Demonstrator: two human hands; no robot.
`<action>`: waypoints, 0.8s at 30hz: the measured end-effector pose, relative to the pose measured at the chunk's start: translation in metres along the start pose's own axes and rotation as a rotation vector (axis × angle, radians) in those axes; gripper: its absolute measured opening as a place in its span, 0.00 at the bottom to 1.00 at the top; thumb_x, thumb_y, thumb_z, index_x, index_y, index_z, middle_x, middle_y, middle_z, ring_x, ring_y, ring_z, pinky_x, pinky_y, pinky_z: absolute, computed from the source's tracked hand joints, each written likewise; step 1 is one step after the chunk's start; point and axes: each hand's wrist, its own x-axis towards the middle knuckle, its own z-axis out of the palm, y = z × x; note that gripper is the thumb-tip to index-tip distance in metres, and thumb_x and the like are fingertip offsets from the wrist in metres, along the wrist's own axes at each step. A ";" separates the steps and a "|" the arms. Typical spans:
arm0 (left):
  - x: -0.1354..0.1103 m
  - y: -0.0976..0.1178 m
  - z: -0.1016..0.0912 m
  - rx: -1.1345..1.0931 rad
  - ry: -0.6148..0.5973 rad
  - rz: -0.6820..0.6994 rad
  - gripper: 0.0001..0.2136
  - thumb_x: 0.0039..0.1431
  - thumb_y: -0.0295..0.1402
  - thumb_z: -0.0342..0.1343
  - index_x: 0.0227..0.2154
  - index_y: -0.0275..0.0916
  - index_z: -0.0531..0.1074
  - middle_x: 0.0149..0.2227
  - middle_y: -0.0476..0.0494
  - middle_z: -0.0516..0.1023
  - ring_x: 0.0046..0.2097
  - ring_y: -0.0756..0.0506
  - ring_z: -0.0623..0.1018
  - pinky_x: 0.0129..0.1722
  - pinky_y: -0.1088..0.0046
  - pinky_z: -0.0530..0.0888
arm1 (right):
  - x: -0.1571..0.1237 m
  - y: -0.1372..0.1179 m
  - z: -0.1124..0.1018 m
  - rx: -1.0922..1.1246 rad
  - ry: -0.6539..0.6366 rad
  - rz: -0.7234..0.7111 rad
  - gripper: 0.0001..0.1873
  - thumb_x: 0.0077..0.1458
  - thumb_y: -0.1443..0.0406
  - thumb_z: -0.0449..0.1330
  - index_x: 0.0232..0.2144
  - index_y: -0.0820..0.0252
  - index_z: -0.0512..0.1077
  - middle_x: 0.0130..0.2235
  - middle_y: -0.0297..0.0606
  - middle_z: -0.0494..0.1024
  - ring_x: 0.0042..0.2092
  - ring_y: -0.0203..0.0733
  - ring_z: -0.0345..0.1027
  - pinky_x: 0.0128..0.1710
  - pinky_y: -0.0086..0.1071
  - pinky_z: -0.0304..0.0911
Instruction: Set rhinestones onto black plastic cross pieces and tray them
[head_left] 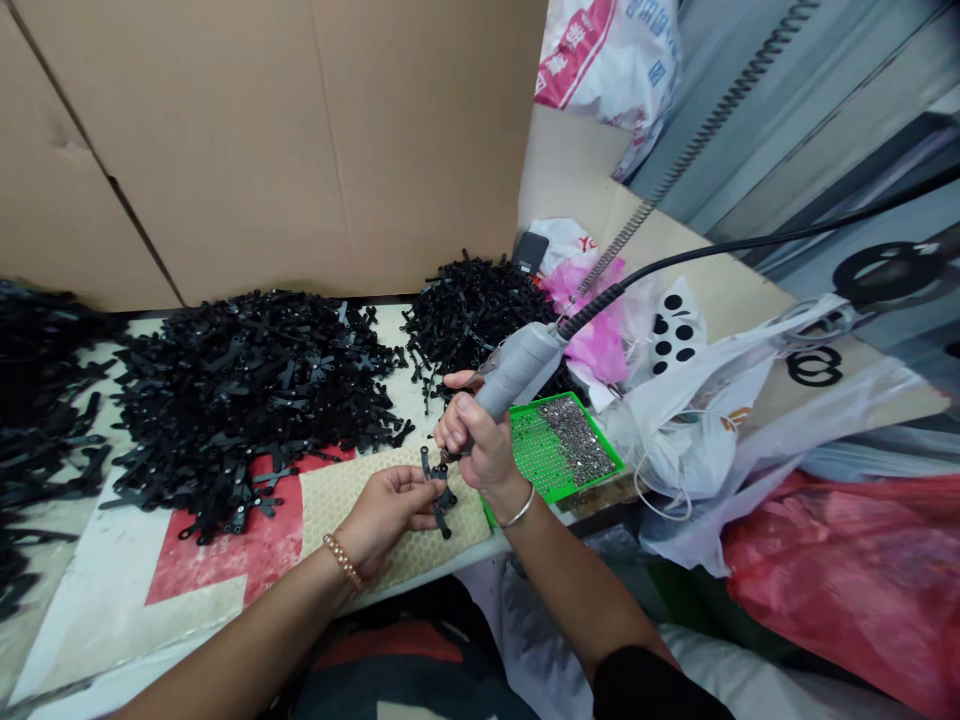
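My left hand (394, 510) pinches a small black plastic part (444, 500) with arms and round ends, over a beige honeycomb-patterned mat (337, 500). In my right hand (480, 440) is a grey electric screwdriver (521, 370), tilted with its tip down at the black part. Whether the tip touches a screw there is too small to tell. Just right of my right hand lies a green perforated tray (525, 440), its far side covered with many small silvery screws (579, 440).
Heaps of black parts (262, 390) lie left and behind, with a smaller pile (480, 310) near the cardboard wall (262, 150). A black cable (712, 240) and coiled spring (697, 140) run from the screwdriver to the upper right. Plastic bags (697, 440) crowd the right side.
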 end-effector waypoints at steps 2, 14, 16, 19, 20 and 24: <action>0.000 0.000 0.000 0.008 0.001 -0.003 0.30 0.25 0.45 0.72 0.30 0.28 0.70 0.29 0.43 0.75 0.28 0.52 0.72 0.28 0.77 0.73 | 0.001 0.000 0.000 -0.002 0.005 0.004 0.24 0.47 0.54 0.60 0.41 0.63 0.58 0.16 0.23 0.52 0.17 0.24 0.49 0.21 0.22 0.55; -0.002 0.002 0.003 0.025 0.013 -0.005 0.30 0.23 0.45 0.72 0.28 0.28 0.70 0.27 0.45 0.74 0.27 0.53 0.71 0.28 0.77 0.73 | -0.002 0.006 0.000 -0.013 -0.034 -0.015 0.25 0.49 0.54 0.60 0.42 0.64 0.58 0.16 0.23 0.54 0.18 0.23 0.50 0.22 0.21 0.56; -0.002 0.002 0.002 0.028 0.010 -0.001 0.30 0.24 0.46 0.72 0.29 0.28 0.69 0.28 0.45 0.74 0.27 0.53 0.71 0.28 0.77 0.73 | -0.002 0.008 0.000 -0.022 -0.046 -0.027 0.24 0.50 0.54 0.60 0.42 0.63 0.58 0.16 0.23 0.54 0.18 0.23 0.50 0.22 0.20 0.56; -0.001 0.001 0.001 0.036 0.005 0.004 0.31 0.24 0.46 0.72 0.29 0.28 0.69 0.27 0.45 0.73 0.27 0.53 0.71 0.27 0.77 0.72 | -0.003 0.011 -0.001 -0.046 -0.066 -0.041 0.24 0.51 0.54 0.60 0.42 0.62 0.57 0.17 0.23 0.55 0.18 0.23 0.51 0.22 0.20 0.56; 0.000 0.000 0.000 0.039 0.002 0.006 0.30 0.24 0.46 0.72 0.29 0.28 0.69 0.28 0.45 0.73 0.27 0.53 0.71 0.27 0.77 0.72 | -0.003 0.011 -0.002 -0.058 -0.074 -0.045 0.23 0.51 0.54 0.59 0.42 0.62 0.57 0.17 0.24 0.55 0.18 0.24 0.51 0.21 0.20 0.56; 0.002 -0.002 -0.002 0.064 -0.004 0.014 0.29 0.28 0.46 0.71 0.29 0.29 0.69 0.30 0.43 0.74 0.29 0.52 0.72 0.28 0.77 0.72 | -0.004 0.014 -0.006 -0.106 -0.114 -0.048 0.22 0.52 0.55 0.59 0.42 0.63 0.58 0.17 0.24 0.56 0.18 0.24 0.52 0.22 0.21 0.56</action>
